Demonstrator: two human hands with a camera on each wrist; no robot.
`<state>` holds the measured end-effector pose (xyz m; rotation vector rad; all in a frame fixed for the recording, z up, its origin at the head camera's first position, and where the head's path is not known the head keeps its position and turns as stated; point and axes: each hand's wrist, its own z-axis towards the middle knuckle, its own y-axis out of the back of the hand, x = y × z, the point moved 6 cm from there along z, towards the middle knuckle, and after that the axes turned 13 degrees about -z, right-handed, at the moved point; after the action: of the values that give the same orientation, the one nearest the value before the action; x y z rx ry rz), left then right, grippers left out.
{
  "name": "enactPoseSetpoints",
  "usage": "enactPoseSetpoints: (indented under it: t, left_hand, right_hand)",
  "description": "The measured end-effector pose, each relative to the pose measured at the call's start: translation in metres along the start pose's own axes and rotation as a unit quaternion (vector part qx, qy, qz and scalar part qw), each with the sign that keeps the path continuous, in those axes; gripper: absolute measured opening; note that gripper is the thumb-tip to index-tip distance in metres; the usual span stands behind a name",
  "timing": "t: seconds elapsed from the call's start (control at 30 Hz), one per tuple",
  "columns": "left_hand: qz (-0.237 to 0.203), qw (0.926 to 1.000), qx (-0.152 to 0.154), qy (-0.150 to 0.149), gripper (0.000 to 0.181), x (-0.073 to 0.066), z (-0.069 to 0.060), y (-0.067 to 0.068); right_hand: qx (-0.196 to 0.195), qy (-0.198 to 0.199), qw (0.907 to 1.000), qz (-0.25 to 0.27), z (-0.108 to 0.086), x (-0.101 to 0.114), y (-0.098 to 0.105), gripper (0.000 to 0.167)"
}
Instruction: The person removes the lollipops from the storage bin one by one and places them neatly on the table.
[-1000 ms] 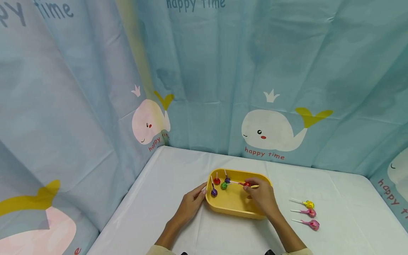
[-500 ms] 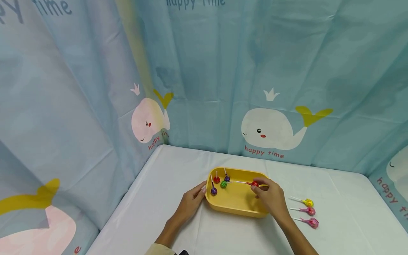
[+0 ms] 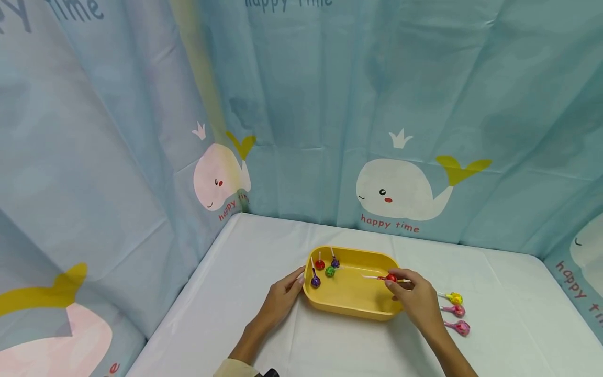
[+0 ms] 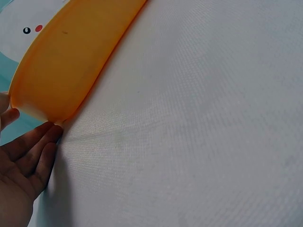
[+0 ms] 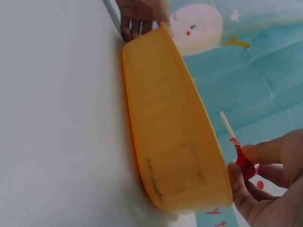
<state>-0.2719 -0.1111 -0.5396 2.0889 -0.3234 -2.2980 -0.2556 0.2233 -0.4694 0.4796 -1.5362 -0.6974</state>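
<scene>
My right hand (image 3: pixel 416 298) pinches a red lollipop (image 3: pixel 390 278) by its wrapped head, above the right end of a yellow tray (image 3: pixel 350 310). Its white stick points left; the right wrist view also shows this red-wrapped lollipop (image 5: pixel 245 163) between thumb and fingers. At the tray's left end, my left hand (image 3: pixel 281 298) rests with fairly straight fingers against the outer wall; the left wrist view shows those fingers (image 4: pixel 40 146) touching its lower end. Inside, to the left, lie a red lollipop (image 3: pixel 320 265), a green one (image 3: pixel 330 272) and two purple ones (image 3: pixel 315 282).
Right of the tray, a yellow lollipop (image 3: pixel 454 298) and two pink lollipops (image 3: pixel 462 328) lie in a column on the white-covered table (image 3: pixel 509 309), their sticks partly behind my right hand. A blue whale-print curtain (image 3: pixel 306 183) hangs behind and along the sides.
My right hand has moved right with the red lollipop, from over the tray's middle to its right end, drawing its stick away from the green lollipop. My left hand has stayed in place.
</scene>
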Motion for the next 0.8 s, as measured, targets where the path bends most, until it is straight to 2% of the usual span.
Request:
enactPoseSetpoints:
  t: [0.37, 0.8]
  left_hand:
    - [0.001, 1.0000, -0.002, -0.001, 0.052, -0.001, 0.000, -0.001]
    - [-0.002, 1.0000, -0.003, -0.001, 0.050, 0.001, 0.000, 0.001]
  right_hand:
    - [-0.014, -0.034, 0.9993, -0.008, -0.013, -0.022, 0.017, 0.041]
    - [-0.019, -0.079, 0.9965, -0.023, -0.027, -0.050, 0.041, 0.052]
